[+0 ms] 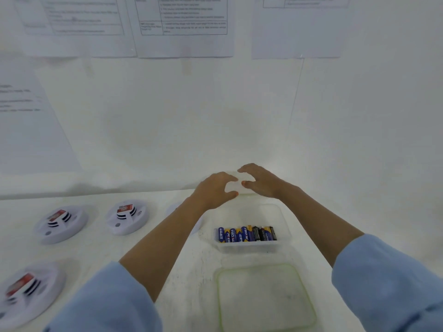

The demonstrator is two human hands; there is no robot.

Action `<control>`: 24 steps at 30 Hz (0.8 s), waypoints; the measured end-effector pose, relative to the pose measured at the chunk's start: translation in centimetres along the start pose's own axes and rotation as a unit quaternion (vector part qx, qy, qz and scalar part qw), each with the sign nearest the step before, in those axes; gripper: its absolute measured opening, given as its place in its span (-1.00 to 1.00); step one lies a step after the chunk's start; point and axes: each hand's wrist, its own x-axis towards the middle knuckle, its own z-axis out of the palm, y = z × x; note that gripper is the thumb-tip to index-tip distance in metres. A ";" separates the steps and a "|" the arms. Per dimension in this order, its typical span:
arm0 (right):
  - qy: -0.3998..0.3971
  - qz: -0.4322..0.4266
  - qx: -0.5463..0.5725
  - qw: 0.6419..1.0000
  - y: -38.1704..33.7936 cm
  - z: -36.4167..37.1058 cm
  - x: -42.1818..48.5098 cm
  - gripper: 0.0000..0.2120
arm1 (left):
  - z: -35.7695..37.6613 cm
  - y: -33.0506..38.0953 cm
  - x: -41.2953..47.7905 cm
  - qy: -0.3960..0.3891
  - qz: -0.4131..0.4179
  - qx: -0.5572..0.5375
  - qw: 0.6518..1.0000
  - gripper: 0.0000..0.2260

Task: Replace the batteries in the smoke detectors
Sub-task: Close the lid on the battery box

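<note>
Three white round smoke detectors with red labels lie on the white table at the left: one at the back left (61,221), one beside it (127,218), one near the front edge (26,288). A clear plastic container (284,213) holds a row of several blue-and-yellow and black batteries (247,233). Beyond the container, close to the wall, my left hand (214,189) and my right hand (262,180) curl around a pale white object (236,185) from both sides. It is blurred against the white wall, so I cannot tell what it is.
A clear lid with a green rim (263,295) lies flat in front of the container. A white disc (171,208) shows partly behind my left forearm. Printed sheets (184,25) hang on the white wall right behind the table.
</note>
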 end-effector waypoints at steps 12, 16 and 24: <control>-0.017 -0.002 0.007 1.000 -0.6 0.4 -10.4 -0.63 | 0.3 3.5 -8.9 0.019 -0.023 -0.031 0.999 -0.59; 0.024 -0.067 -0.012 0.997 0.6 1.4 -14.3 -0.63 | 1.9 4.4 -13.0 0.076 -0.005 -0.083 0.994 -0.70; 0.095 -0.047 -0.066 0.992 3.8 4.3 -20.3 -0.42 | 5.4 2.6 -19.2 0.015 -0.014 -0.059 0.998 -0.49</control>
